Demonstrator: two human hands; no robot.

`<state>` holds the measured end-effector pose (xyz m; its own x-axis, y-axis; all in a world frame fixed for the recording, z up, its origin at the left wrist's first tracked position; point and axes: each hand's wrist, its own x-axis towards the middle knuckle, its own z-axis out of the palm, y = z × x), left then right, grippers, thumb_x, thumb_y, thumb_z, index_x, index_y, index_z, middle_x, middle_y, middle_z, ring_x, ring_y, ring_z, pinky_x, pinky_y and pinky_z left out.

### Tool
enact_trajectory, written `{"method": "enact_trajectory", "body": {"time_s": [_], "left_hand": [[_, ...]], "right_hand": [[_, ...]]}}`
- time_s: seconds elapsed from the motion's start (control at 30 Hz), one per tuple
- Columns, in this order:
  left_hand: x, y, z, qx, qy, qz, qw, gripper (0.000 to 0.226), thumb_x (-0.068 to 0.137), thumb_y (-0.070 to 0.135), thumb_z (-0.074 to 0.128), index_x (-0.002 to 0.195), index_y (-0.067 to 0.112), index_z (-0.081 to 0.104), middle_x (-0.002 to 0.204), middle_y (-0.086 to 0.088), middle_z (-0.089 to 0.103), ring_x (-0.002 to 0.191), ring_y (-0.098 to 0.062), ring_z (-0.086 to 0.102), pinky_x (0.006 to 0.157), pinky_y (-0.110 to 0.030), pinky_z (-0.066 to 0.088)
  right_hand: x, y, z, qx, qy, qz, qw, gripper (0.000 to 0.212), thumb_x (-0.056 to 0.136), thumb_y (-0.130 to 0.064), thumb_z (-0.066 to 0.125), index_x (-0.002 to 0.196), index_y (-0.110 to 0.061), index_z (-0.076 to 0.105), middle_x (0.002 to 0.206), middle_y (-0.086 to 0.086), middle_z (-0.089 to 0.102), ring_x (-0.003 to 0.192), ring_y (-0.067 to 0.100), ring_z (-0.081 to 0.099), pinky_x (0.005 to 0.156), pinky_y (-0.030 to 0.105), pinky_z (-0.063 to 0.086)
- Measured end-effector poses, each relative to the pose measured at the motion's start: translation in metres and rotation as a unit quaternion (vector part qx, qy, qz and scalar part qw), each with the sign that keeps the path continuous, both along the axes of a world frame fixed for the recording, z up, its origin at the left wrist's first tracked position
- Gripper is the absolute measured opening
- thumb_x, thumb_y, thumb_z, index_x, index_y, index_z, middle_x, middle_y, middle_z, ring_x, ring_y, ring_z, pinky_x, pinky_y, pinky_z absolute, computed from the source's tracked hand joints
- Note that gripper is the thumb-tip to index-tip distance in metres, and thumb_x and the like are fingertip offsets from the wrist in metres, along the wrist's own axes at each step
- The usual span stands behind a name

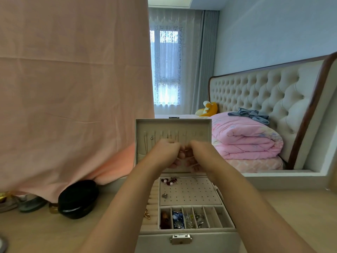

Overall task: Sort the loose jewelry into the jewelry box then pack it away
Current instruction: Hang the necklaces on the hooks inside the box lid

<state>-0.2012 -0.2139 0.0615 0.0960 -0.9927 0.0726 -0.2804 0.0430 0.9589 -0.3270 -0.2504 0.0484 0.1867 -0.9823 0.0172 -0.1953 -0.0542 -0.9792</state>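
The chain (194, 164) shows only as a thin pale strand between the fingertips; motion blur hides its clasp and length. Treat it as very light, limp and prone to tangling or snagging: a fine link can kink or break under a sharp pull. Recommended hold: pinch near each end or at the clasp, keep it lightly taut, and do not bunch it. The left hand (166, 152) and right hand (199, 152) are raised side by side, fingers curled inward, each apparently pinching the strand. Both hands are in front of the upright lid (142, 128) of the open box (184, 232), just below the row of hooks (169, 134). The box stands on the table (36, 230). Below the hands lie the earring panel (193, 194) and the compartments (211, 216), several already holding jewelry.
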Motion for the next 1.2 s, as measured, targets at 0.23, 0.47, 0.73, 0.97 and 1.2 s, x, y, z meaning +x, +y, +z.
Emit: {"method": "enact_trajectory", "body": {"time_s": [0.23,0.47,0.73,0.97,1.2], "left_hand": [[0.004,0.014,-0.009,0.012,-0.054,-0.075,0.996,0.02,0.102,0.022,0.051,0.098,0.019,0.069,0.089,0.0,0.071,0.077,-0.012,0.063,0.077,-0.028,0.051],[0.011,0.011,-0.014,0.012,-0.132,-0.056,0.99,0.024,0.101,0.031,0.055,0.119,0.022,0.066,0.11,0.002,0.07,0.1,-0.014,0.064,0.091,-0.032,0.053],[-0.011,0.007,-0.027,-0.035,-0.069,-0.065,0.995,0.034,0.101,0.027,0.053,0.134,0.027,0.062,0.119,0.008,0.071,0.11,-0.017,0.064,0.088,-0.029,0.049],[-0.008,0.002,-0.027,-0.061,-0.081,-0.027,0.995,0.017,0.099,0.028,0.057,0.099,0.018,0.07,0.095,0.004,0.074,0.086,-0.016,0.064,0.087,-0.038,0.055],[-0.001,0.002,-0.023,-0.077,-0.106,-0.015,0.991,0.013,0.097,0.027,0.061,0.096,0.019,0.071,0.095,0.0,0.071,0.086,-0.013,0.063,0.083,-0.033,0.053]], "right_hand": [[-0.004,0.0,0.003,0.032,-0.1,0.061,0.993,0.015,0.094,-0.019,0.064,0.092,-0.007,0.073,0.077,0.008,0.068,0.07,0.022,0.063,0.083,0.045,0.06],[-0.018,0.001,0.01,-0.098,0.014,-0.009,0.995,0.013,0.095,-0.01,0.058,0.093,-0.016,0.07,0.077,0.003,0.07,0.066,0.014,0.063,0.051,0.016,0.046],[-0.016,0.005,0.019,-0.194,0.101,-0.002,0.976,0.019,0.093,-0.012,0.06,0.088,-0.023,0.074,0.094,-0.007,0.071,0.085,0.005,0.063,0.069,0.021,0.048],[-0.026,0.001,0.019,-0.211,0.142,0.026,0.967,0.016,0.093,-0.014,0.061,0.091,-0.021,0.075,0.09,-0.011,0.069,0.083,0.001,0.059,0.07,0.019,0.043],[-0.033,-0.002,0.002,-0.081,0.322,0.156,0.93,0.021,0.088,-0.02,0.068,0.108,-0.026,0.071,0.098,0.007,0.072,0.065,0.013,0.057,0.056,0.024,0.047]]}}
